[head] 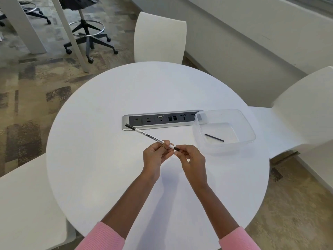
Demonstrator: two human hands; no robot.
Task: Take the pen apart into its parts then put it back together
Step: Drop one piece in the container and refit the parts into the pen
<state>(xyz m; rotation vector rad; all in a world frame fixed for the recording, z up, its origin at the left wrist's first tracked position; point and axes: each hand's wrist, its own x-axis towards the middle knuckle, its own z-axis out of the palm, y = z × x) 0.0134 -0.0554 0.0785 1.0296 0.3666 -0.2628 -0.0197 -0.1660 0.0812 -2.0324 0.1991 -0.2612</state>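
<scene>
Evidently mid-disassembly above the bench's (108, 168) middle, the left hand (155, 156) clasps the pen (147, 136) barrel while the right hand (191, 156) pinches its dark end piece (177, 149), which seems to need a straight pull free.

One head-worn view looks forward and steeply down from close above the near edge of the round tabletop (108, 105).

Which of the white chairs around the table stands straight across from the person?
The chair at the table's far edge, its curved back upright beyond the power strip. The other two sit off to the sides: one on the right, one lower left.
</scene>
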